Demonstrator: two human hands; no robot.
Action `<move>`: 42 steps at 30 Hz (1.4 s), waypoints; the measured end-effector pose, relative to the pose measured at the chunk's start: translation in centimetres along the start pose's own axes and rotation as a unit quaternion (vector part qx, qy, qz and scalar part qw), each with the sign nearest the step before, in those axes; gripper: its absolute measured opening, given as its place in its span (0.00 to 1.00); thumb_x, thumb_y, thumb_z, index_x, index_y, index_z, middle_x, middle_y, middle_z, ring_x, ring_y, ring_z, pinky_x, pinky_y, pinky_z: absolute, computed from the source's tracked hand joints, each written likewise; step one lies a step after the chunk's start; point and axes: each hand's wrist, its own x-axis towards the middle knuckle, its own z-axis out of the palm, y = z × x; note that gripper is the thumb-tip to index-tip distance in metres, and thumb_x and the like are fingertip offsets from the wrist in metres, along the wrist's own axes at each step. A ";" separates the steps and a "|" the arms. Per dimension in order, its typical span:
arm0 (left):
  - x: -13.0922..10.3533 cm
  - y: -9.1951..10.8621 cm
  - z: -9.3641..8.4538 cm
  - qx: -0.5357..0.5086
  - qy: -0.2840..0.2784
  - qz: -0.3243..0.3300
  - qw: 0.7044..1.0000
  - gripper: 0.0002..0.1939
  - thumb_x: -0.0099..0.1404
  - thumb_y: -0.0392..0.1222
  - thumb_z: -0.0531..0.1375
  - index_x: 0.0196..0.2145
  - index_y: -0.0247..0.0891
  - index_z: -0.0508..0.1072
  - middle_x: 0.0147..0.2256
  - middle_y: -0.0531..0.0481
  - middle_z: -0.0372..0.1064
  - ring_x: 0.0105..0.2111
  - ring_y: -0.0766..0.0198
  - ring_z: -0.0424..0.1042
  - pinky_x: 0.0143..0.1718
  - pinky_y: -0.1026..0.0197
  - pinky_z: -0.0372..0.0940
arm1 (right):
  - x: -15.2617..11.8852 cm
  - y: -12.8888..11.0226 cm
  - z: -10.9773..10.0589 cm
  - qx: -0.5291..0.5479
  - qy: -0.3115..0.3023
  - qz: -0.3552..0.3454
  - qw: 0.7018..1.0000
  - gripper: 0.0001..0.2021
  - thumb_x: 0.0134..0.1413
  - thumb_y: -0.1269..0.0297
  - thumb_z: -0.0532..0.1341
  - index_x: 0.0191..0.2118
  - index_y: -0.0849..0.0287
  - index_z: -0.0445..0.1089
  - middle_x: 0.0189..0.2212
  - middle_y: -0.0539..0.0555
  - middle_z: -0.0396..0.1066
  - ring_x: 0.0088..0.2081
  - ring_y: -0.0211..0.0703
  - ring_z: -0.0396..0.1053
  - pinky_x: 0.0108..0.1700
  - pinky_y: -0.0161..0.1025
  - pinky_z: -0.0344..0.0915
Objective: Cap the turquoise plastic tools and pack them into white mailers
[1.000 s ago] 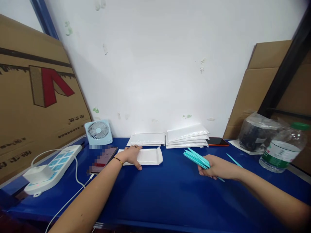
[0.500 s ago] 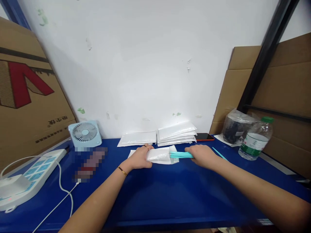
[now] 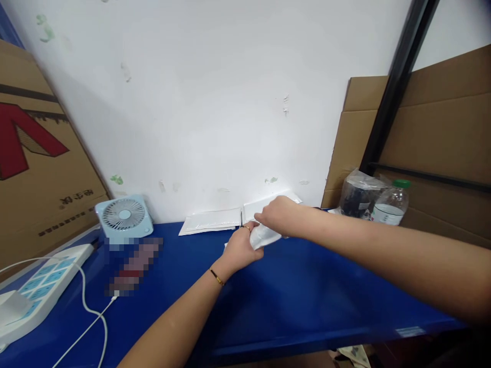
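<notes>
From where I stand, I take the white envelope as the middle of a clock, with twelve at the wall. It is over the blue table, tilted up towards two o'clock, its lower left end in the left hand. That hand has its thumb and fingers closed round the envelope; a thin bracelet circles the wrist. The right hand is curled over the envelope's upper right end, touching it, but its fingertips are hidden, so I can't tell how tightly it is closed or on what.

At ten o'clock a few flat white packets lie by the wall; a white stack sits at twelve, partly behind the right hand. The pale blue fan stands between nine and ten. A blurred-out phone lies nearer eight, a white cable at its end, and further out is the power strip. At two o'clock stand a bagged dark thing and, just beside it, a green-capped bottle, partly hidden by the right forearm. A big printed carton leans at ten.
</notes>
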 end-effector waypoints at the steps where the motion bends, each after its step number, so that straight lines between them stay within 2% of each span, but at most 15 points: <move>1: 0.4 0.4 0.0 -0.038 0.012 0.001 0.999 0.23 0.49 0.37 0.59 0.44 0.40 0.61 0.37 0.50 0.68 0.34 0.60 0.68 0.34 0.62 0.62 | 0.4 0.2 -1.1 0.012 0.003 -0.004 1.000 0.07 0.45 0.67 0.65 0.33 0.60 0.70 0.29 0.55 0.71 0.39 0.49 0.70 0.39 0.41 0.59; 5: 1.7 1.5 0.2 -0.190 0.074 0.008 0.979 0.23 0.50 0.38 0.61 0.44 0.38 0.59 0.37 0.50 0.67 0.35 0.63 0.68 0.36 0.63 0.62 | 1.5 1.2 -7.0 0.080 0.015 -0.027 0.996 0.11 0.52 0.58 0.59 0.36 0.60 0.71 0.31 0.51 0.70 0.40 0.45 0.69 0.41 0.40 0.59; 7: 1.8 1.6 0.3 -0.269 0.070 0.011 0.960 0.26 0.50 0.39 0.62 0.46 0.36 0.58 0.38 0.49 0.67 0.35 0.63 0.67 0.37 0.63 0.62 | 1.4 1.7 -9.9 0.116 0.010 -0.047 0.992 0.17 0.54 0.54 0.55 0.40 0.60 0.71 0.32 0.49 0.69 0.40 0.43 0.69 0.41 0.40 0.59; 11: 1.3 1.0 0.3 -0.399 0.009 0.023 0.917 0.31 0.49 0.41 0.64 0.49 0.34 0.58 0.38 0.47 0.66 0.35 0.63 0.66 0.37 0.62 0.62 | -0.1 2.6 -12.3 0.188 -0.031 -0.107 0.976 0.20 0.38 0.51 0.66 0.39 0.56 0.72 0.36 0.51 0.72 0.40 0.45 0.68 0.39 0.37 0.61; 13: 0.9 0.8 -0.1 -0.432 -0.036 0.035 0.900 0.33 0.49 0.43 0.65 0.50 0.33 0.59 0.39 0.46 0.66 0.36 0.62 0.66 0.37 0.61 0.62 | -0.8 3.3 -11.6 0.211 -0.061 -0.143 0.965 0.20 0.32 0.52 0.69 0.36 0.55 0.73 0.38 0.50 0.72 0.41 0.45 0.67 0.39 0.36 0.61; 16: 0.3 1.0 -0.8 -0.434 -0.078 0.042 0.896 0.35 0.48 0.45 0.66 0.52 0.34 0.60 0.43 0.44 0.66 0.39 0.58 0.67 0.39 0.60 0.62 | -1.4 4.1 -9.6 0.250 -0.104 -0.161 0.949 0.17 0.38 0.52 0.66 0.34 0.57 0.73 0.35 0.50 0.72 0.37 0.42 0.67 0.37 0.35 0.60; 19: -0.1 1.9 -1.0 -0.405 -0.017 0.020 0.914 0.33 0.50 0.46 0.66 0.51 0.35 0.62 0.45 0.43 0.67 0.42 0.56 0.67 0.41 0.58 0.63 | -1.5 4.4 -7.5 0.294 -0.097 -0.139 0.941 0.17 0.49 0.51 0.59 0.36 0.60 0.72 0.31 0.51 0.72 0.32 0.39 0.66 0.33 0.35 0.59; 21: -0.2 2.6 -0.8 -0.396 0.037 -0.016 0.917 0.27 0.53 0.48 0.64 0.48 0.34 0.65 0.43 0.42 0.69 0.41 0.56 0.68 0.41 0.58 0.64 | -1.5 4.2 -6.2 0.311 -0.019 -0.114 0.943 0.17 0.51 0.51 0.57 0.40 0.60 0.69 0.34 0.52 0.70 0.32 0.38 0.65 0.32 0.35 0.59; 25: -0.2 3.1 -0.3 -0.414 0.080 -0.053 0.905 0.23 0.56 0.51 0.61 0.44 0.33 0.69 0.41 0.42 0.71 0.39 0.56 0.70 0.39 0.58 0.65 | -2.0 3.4 -4.0 0.233 0.218 -0.086 0.944 0.17 0.53 0.55 0.58 0.46 0.57 0.66 0.46 0.57 0.64 0.38 0.41 0.65 0.38 0.38 0.60; 27: -0.1 3.1 -0.3 -0.427 0.078 -0.048 0.900 0.23 0.56 0.51 0.61 0.45 0.33 0.68 0.42 0.43 0.71 0.39 0.56 0.70 0.40 0.58 0.65 | -2.5 3.1 -3.4 0.154 0.256 -0.118 0.947 0.15 0.54 0.54 0.56 0.44 0.57 0.69 0.46 0.58 0.64 0.41 0.44 0.64 0.42 0.42 0.59; 30: -0.2 3.2 -0.5 -0.424 0.059 -0.026 0.903 0.21 0.59 0.51 0.58 0.45 0.33 0.69 0.42 0.42 0.71 0.41 0.55 0.70 0.41 0.57 0.65 | -3.2 2.9 -3.1 0.090 0.202 -0.175 0.959 0.15 0.54 0.53 0.56 0.37 0.58 0.71 0.36 0.57 0.69 0.38 0.45 0.65 0.43 0.43 0.57; 34: -0.9 3.3 -0.3 -0.342 0.054 0.017 0.938 0.27 0.54 0.48 0.63 0.50 0.34 0.65 0.48 0.42 0.67 0.47 0.54 0.66 0.47 0.55 0.62 | -3.9 2.7 -3.5 0.126 0.135 -0.199 0.962 0.15 0.57 0.56 0.54 0.27 0.60 0.69 0.24 0.53 0.67 0.33 0.41 0.63 0.38 0.38 0.57; 36: -1.6 2.8 0.2 -0.305 0.031 0.018 0.952 0.32 0.51 0.45 0.65 0.52 0.36 0.63 0.49 0.43 0.65 0.47 0.54 0.66 0.48 0.54 0.61 | -4.2 2.9 -3.6 0.170 0.143 -0.164 0.961 0.17 0.57 0.55 0.54 0.23 0.61 0.67 0.24 0.52 0.65 0.31 0.39 0.61 0.35 0.36 0.56; 38: -2.1 1.9 0.5 -0.303 -0.018 -0.008 0.953 0.28 0.52 0.46 0.65 0.50 0.36 0.65 0.46 0.43 0.68 0.44 0.54 0.68 0.45 0.54 0.63 | -4.5 3.6 -3.2 0.222 0.159 -0.075 0.959 0.19 0.57 0.53 0.53 0.20 0.61 0.62 0.22 0.50 0.62 0.26 0.35 0.58 0.30 0.34 0.54; 42: -1.8 -1.3 -1.0 -0.333 -0.063 -0.058 0.939 0.23 0.53 0.47 0.63 0.44 0.35 0.68 0.43 0.44 0.69 0.42 0.56 0.69 0.42 0.57 0.64 | -5.1 5.3 0.7 0.363 0.124 0.132 0.914 0.23 0.52 0.46 0.53 0.17 0.59 0.55 0.15 0.45 0.50 0.18 0.32 0.49 0.22 0.33 0.46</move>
